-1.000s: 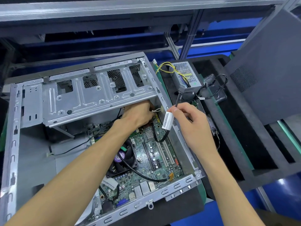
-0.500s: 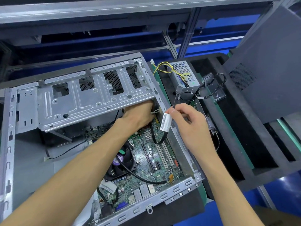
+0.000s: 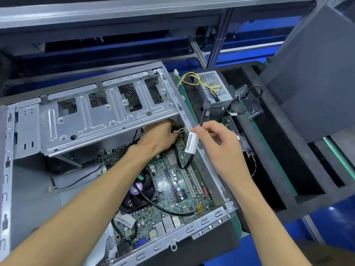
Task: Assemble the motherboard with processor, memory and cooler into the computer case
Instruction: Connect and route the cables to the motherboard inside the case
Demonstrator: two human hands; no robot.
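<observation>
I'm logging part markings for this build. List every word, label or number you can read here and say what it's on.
No text here reads with certainty.
White label on the black cable pinched by the right hand: barcode and print, too small.
Purple sticker on the cooler fan: blurred.
Motherboard silkscreen: too blurred.
White tag at the near edge: unreadable.

Open computer case (image 3: 209, 221) on its side, motherboard (image 3: 184, 181) seated inside, cooler fan (image 3: 141, 189) on board. Left hand (image 3: 159, 138) reaches under drive cage (image 3: 99, 120), fingertips hidden at white cable clip (image 3: 177, 130). Right hand (image 3: 217, 148) pinches black cable (image 3: 202, 116) bearing white label (image 3: 191, 142); cable loops down to board. Power supply (image 3: 215, 87) with yellow wires in black foam tray (image 3: 269, 169) at right; dark side panel (image 3: 315, 77) beyond.
</observation>
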